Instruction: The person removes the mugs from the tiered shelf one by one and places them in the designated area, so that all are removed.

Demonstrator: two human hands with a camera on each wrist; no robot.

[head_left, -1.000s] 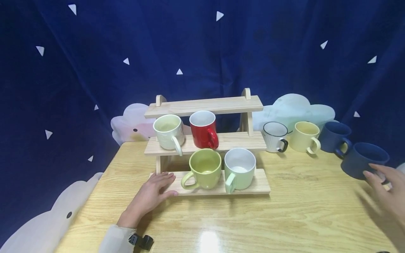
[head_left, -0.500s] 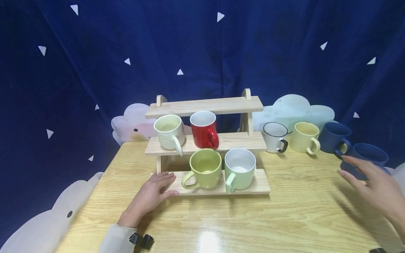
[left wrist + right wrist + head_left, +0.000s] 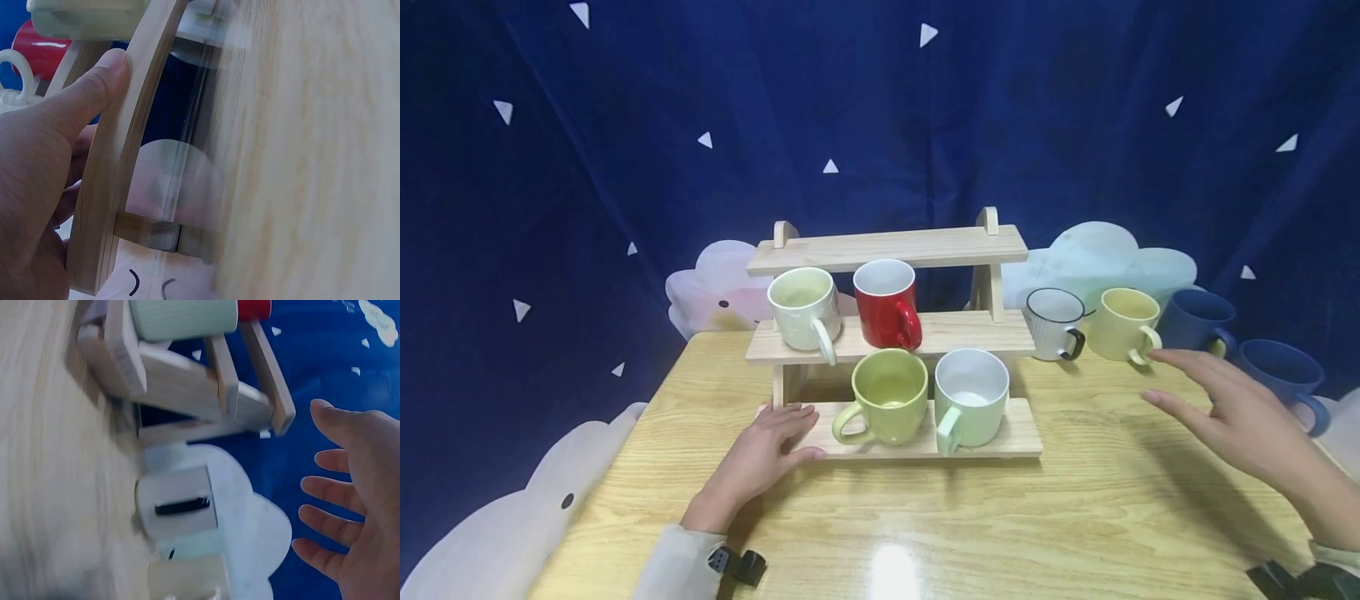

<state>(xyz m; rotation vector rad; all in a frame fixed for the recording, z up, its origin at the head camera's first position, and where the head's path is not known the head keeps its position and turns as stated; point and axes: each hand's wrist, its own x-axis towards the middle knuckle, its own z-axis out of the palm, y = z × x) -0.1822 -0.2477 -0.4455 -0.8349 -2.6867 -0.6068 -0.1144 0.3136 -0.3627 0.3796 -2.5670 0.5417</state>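
Behind right grip (image 3: 1236, 410), nearer navy mug (image 3: 1281, 367) partly hidden.

text: none legible | labels, brands: none legible | numbers, signs: likewise (all three views)

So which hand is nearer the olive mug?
Left. The left hand rests on the bottom shelf, just left of the olive mug; the right hand is well off to the right, beyond the mint mug.

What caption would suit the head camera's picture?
Left hand on a wooden rack holding four mugs; right hand hovers near four more mugs.
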